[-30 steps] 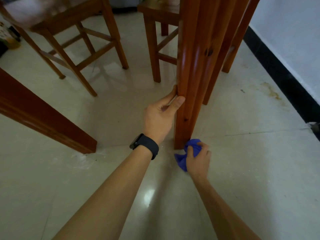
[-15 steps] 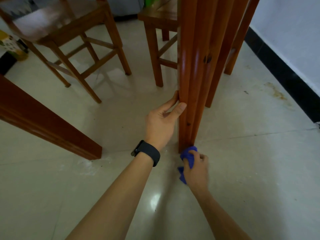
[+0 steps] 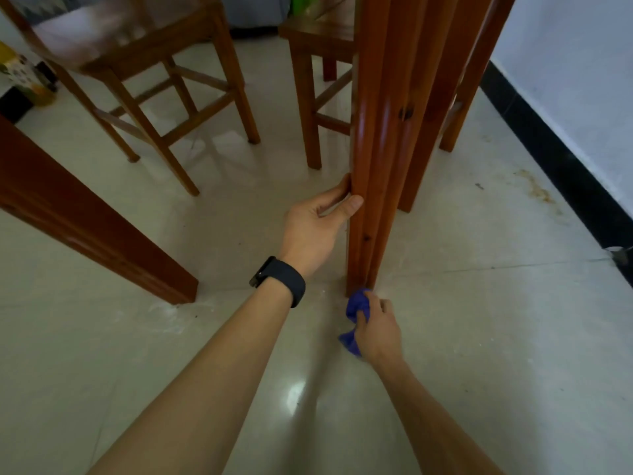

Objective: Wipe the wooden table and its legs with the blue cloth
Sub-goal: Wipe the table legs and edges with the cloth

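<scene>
A glossy reddish wooden table leg [image 3: 380,132] runs from the top of the head view down to the tiled floor. My left hand [image 3: 317,224], with a black watch on the wrist, grips the leg's left edge a little above the floor, thumb in front and fingers behind. My right hand [image 3: 376,329] is closed on a bunched blue cloth [image 3: 356,305] and presses it against the foot of the same leg at floor level. A second table leg [image 3: 85,214] slants across the left side. The tabletop is out of view.
Two wooden chairs stand behind the leg: one at the upper left [image 3: 154,73], one at the top centre [image 3: 318,63]. A white wall with a black skirting [image 3: 561,149] runs along the right. A stained patch [image 3: 534,186] marks the pale floor tiles.
My right hand has slid the blue cloth leftward around the foot of the leg, from its right side to its front. My left hand keeps its hold on the leg.
</scene>
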`<state>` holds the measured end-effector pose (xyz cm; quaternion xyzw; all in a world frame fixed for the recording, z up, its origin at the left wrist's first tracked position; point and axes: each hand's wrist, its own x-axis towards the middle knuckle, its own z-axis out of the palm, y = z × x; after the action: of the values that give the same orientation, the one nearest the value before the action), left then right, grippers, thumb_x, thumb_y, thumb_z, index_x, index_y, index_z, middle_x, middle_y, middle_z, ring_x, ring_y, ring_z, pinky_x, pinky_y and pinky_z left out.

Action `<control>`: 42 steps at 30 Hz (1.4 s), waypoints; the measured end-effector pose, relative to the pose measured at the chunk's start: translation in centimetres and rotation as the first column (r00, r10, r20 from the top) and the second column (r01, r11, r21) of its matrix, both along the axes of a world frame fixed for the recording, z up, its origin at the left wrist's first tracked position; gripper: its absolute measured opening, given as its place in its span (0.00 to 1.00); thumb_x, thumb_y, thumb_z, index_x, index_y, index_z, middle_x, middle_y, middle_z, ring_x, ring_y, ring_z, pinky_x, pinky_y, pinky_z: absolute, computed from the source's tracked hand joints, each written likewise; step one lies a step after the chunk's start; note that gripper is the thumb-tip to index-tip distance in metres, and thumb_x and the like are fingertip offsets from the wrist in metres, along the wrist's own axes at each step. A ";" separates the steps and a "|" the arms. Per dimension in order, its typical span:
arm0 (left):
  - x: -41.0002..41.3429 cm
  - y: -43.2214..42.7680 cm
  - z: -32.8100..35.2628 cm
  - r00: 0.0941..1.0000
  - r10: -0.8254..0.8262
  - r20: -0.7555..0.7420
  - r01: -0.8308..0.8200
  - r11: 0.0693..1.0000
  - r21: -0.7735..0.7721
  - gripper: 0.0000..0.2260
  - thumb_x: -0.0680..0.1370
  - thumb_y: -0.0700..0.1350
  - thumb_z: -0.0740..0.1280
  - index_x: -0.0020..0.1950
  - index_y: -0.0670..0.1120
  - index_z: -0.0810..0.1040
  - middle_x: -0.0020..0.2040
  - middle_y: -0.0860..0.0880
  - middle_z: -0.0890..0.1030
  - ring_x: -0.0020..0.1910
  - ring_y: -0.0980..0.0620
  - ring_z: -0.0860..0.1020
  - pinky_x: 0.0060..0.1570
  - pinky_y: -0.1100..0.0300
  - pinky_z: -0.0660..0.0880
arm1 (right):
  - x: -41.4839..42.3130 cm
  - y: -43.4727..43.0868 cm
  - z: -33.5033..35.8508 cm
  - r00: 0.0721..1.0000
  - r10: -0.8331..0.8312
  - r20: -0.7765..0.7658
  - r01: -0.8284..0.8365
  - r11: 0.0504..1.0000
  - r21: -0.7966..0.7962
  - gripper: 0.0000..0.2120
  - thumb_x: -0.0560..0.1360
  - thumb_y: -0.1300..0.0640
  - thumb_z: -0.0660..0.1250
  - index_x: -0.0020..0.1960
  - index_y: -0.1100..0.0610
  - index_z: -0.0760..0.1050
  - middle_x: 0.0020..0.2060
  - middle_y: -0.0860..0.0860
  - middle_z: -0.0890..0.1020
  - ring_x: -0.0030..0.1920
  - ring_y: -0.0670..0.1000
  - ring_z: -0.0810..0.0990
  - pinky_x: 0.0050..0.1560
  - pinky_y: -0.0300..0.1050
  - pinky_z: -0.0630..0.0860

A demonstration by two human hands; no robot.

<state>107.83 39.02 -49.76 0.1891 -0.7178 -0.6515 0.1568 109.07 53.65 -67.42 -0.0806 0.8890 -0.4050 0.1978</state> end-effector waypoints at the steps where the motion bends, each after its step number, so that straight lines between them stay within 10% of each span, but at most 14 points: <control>1: 0.0 0.1 0.0 1.000 0.002 -0.004 -0.002 1.000 0.002 0.19 0.76 0.51 0.72 0.66 0.50 0.79 0.61 0.55 0.82 0.62 0.59 0.78 0.66 0.51 0.74 | 0.1 0.3 0.2 1.000 -0.015 0.017 0.016 1.000 -0.021 0.19 0.82 0.57 0.59 0.72 0.52 0.67 0.64 0.51 0.70 0.35 0.42 0.78 0.32 0.27 0.69; 9: -0.2 -0.1 -0.3 1.000 0.003 0.001 -0.003 1.000 0.012 0.21 0.75 0.52 0.73 0.67 0.49 0.79 0.61 0.54 0.82 0.62 0.57 0.79 0.65 0.50 0.75 | -1.4 -1.4 3.1 0.838 -0.005 -0.546 -0.106 0.980 -0.170 0.21 0.79 0.57 0.63 0.72 0.51 0.65 0.66 0.52 0.70 0.59 0.46 0.73 0.60 0.36 0.71; 14: 0.0 0.1 -0.1 1.000 -0.015 -0.002 0.015 1.000 -0.010 0.21 0.76 0.54 0.72 0.68 0.50 0.78 0.62 0.56 0.81 0.63 0.58 0.78 0.67 0.50 0.73 | -1.0 1.1 -0.2 0.996 0.089 -0.029 -0.087 0.994 0.068 0.17 0.82 0.59 0.58 0.70 0.52 0.69 0.58 0.52 0.71 0.29 0.41 0.75 0.24 0.24 0.67; 21: -0.2 0.2 -0.7 1.000 0.016 -0.023 -0.017 1.000 -0.009 0.20 0.76 0.53 0.72 0.67 0.51 0.78 0.61 0.55 0.82 0.63 0.57 0.78 0.66 0.50 0.74 | 0.5 0.9 -1.3 0.971 -0.016 -0.239 -0.003 0.997 -0.077 0.22 0.80 0.54 0.64 0.73 0.52 0.66 0.64 0.49 0.70 0.54 0.45 0.73 0.53 0.36 0.68; 24: -0.2 0.3 -0.7 0.999 0.022 -0.039 -0.022 1.000 0.004 0.19 0.77 0.50 0.71 0.67 0.50 0.78 0.62 0.55 0.81 0.62 0.60 0.78 0.66 0.52 0.75 | -0.1 -0.7 -1.1 0.914 0.108 -0.392 -0.131 0.991 -0.031 0.21 0.80 0.55 0.63 0.73 0.51 0.66 0.67 0.49 0.68 0.53 0.39 0.71 0.50 0.29 0.70; 30: 0.0 0.5 -0.4 0.999 0.022 -0.041 -0.023 1.000 -0.015 0.18 0.78 0.48 0.70 0.69 0.48 0.76 0.63 0.55 0.80 0.63 0.58 0.78 0.67 0.53 0.73 | -2.0 0.4 -3.5 0.999 0.038 -0.010 -0.035 0.976 0.217 0.21 0.80 0.55 0.58 0.72 0.50 0.67 0.64 0.54 0.72 0.53 0.56 0.78 0.51 0.43 0.73; 34: -0.1 0.5 -0.6 0.998 0.036 -0.042 -0.037 0.999 -0.021 0.18 0.78 0.48 0.70 0.68 0.49 0.77 0.62 0.56 0.81 0.62 0.59 0.78 0.66 0.53 0.74 | -1.1 0.9 -2.2 0.996 -0.012 -0.094 0.020 0.996 0.083 0.20 0.80 0.53 0.62 0.71 0.50 0.67 0.63 0.50 0.70 0.42 0.45 0.73 0.35 0.26 0.66; 38: -0.1 0.7 -0.7 0.997 0.051 -0.051 -0.053 0.998 -0.032 0.18 0.78 0.48 0.70 0.68 0.48 0.77 0.63 0.55 0.81 0.63 0.59 0.78 0.67 0.53 0.73 | -0.7 -0.6 -1.3 0.967 0.028 -0.255 -0.035 0.999 -0.024 0.20 0.81 0.52 0.62 0.72 0.50 0.66 0.64 0.47 0.68 0.46 0.39 0.75 0.44 0.28 0.69; 42: 0.0 0.8 -0.5 0.998 0.040 -0.051 -0.042 0.998 -0.043 0.19 0.78 0.48 0.70 0.69 0.48 0.76 0.63 0.55 0.80 0.63 0.59 0.78 0.67 0.53 0.73 | -1.8 -0.7 -3.4 0.992 0.109 -0.066 -0.104 0.991 0.080 0.12 0.79 0.55 0.61 0.62 0.45 0.73 0.60 0.50 0.74 0.45 0.48 0.80 0.37 0.35 0.76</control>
<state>107.83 39.80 -50.31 0.1838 -0.7239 -0.6367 0.1920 107.23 52.95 -70.82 -0.1345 0.9047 -0.3563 0.1907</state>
